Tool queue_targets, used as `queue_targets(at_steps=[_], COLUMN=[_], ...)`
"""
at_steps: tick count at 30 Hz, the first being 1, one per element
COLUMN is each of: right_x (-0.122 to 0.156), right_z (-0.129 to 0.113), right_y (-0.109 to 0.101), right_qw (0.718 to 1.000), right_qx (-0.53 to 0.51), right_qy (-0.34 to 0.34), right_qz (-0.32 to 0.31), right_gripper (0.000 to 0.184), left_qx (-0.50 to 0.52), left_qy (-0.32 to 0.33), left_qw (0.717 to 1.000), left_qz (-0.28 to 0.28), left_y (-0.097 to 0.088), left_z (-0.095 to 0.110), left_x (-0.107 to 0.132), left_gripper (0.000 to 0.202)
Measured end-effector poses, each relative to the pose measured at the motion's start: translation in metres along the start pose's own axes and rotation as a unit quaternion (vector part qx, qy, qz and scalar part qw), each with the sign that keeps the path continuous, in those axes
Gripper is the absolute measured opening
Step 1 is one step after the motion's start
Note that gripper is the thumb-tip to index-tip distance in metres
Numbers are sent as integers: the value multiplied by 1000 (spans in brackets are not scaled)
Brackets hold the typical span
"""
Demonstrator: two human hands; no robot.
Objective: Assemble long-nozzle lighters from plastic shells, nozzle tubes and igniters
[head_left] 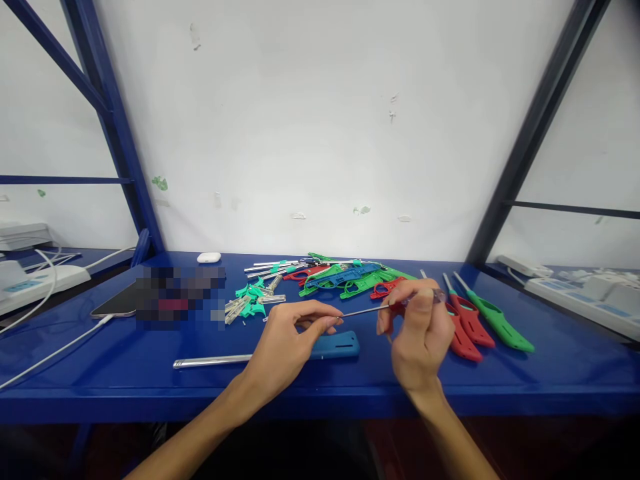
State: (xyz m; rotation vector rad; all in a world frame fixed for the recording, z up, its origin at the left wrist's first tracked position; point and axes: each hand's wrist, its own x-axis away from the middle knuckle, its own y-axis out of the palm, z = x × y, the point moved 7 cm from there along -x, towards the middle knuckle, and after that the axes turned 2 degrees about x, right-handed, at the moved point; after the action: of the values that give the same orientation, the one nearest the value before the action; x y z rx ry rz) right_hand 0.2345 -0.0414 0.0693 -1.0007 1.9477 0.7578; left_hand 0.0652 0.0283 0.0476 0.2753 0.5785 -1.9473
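Note:
My right hand (420,337) is closed around the handle of a screwdriver (364,311), whose thin metal shaft points left. At the tip, the thumb and fingers of my left hand (285,340) pinch together. Whether a small screw is also between them cannot be made out. Below my left hand a blue long-nosed lighter (335,346) lies on the blue table (210,390), its metal tube to the left; my hand covers part of it. Right of my right hand lie two red lighters (479,325) and a green lighter (503,325), side by side.
Behind my hands are piled green, blue and red lighter casings (345,280), metal tubes (270,269) and teal triggers with clear inner parts (254,297). Leftward lie a white earbud case (209,257) and a phone (117,301) with a cable. Power strips (575,297) stand beyond the blue frame posts.

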Motion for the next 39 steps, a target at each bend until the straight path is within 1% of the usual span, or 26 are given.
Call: queue_targets(at_steps=[10,13,17,20,22,25,28,30,35,39], right_x=[0,-1,-2,-3,-5,-8,-12,-13,-8,-6], right_z=[3,6,10,11,11,13,16,19,24,20], right_y=[3,3,2,4,3,0,-1,-2,0,6], right_qw=[999,998,993,991,991,992,993,992,992,988], right_qx=[-26,-38,-81,-92,-89,-75,-55,-41,9,50], right_qy=[26,41,78,97,99,96,103,108,101,84], right_qz=[-26,-28,-21,-27,-19,-11,-32,-48,-77,-118], right_gripper=[33,32,33,32,32,34,35,35,31,29], left_qx=[4,35,85,104,110,77,4,-34,-129,-155], left_qy=[7,-4,-24,-32,-33,-17,24,38,42,36], left_qw=[1000,999,996,994,993,997,999,997,987,984], left_qz=[1,-1,-3,0,2,-7,-33,-51,-82,-85], left_y=[1,4,9,11,13,17,26,32,40,42], left_z=[2,2,1,1,1,2,6,7,9,7], left_x=[1,2,5,7,5,-1,-5,-6,-6,-6], left_gripper=[15,15,14,16,18,18,18,21,35,39])
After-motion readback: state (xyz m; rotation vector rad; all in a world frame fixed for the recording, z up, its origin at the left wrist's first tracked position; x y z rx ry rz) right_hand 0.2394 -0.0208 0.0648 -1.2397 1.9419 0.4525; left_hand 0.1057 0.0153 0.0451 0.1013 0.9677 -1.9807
